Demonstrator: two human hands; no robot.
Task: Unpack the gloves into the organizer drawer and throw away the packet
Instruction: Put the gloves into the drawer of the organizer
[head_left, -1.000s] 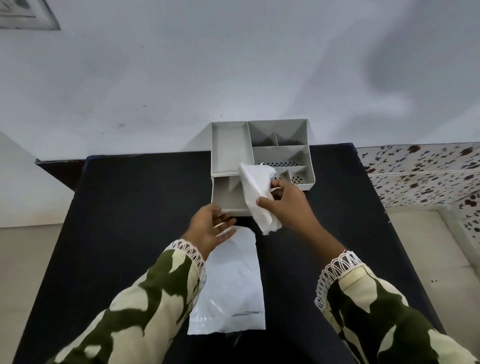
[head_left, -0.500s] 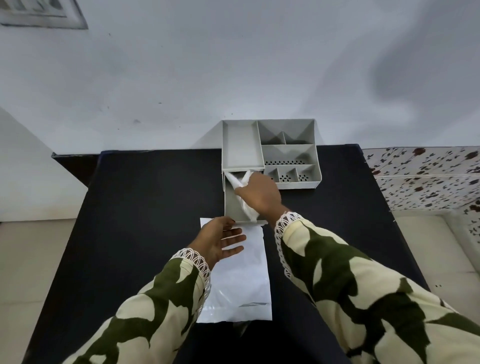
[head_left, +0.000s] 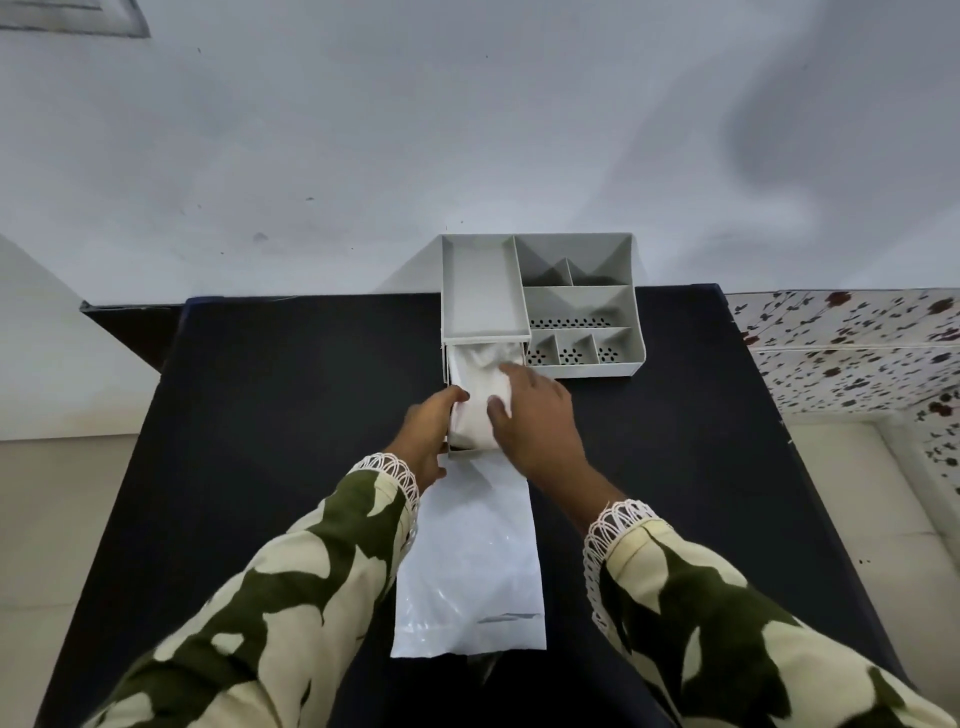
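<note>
A grey organizer with several compartments stands at the far edge of the black table. Its drawer is pulled out toward me at the left side. White gloves lie inside the drawer. My right hand rests flat on the gloves, pressing them down with fingers spread. My left hand is against the drawer's left wall, its fingertips touching the gloves. The white packet lies flat on the table between my forearms, just in front of the drawer.
A pale wall rises right behind the table. A speckled tiled ledge stands to the right, and light floor shows on both sides of the table. My camouflage-patterned sleeves cover the near table edge.
My right hand carried the gloves from above the organizer down into the drawer and now presses them flat. My left hand left the packet and moved forward to the drawer's left side.
</note>
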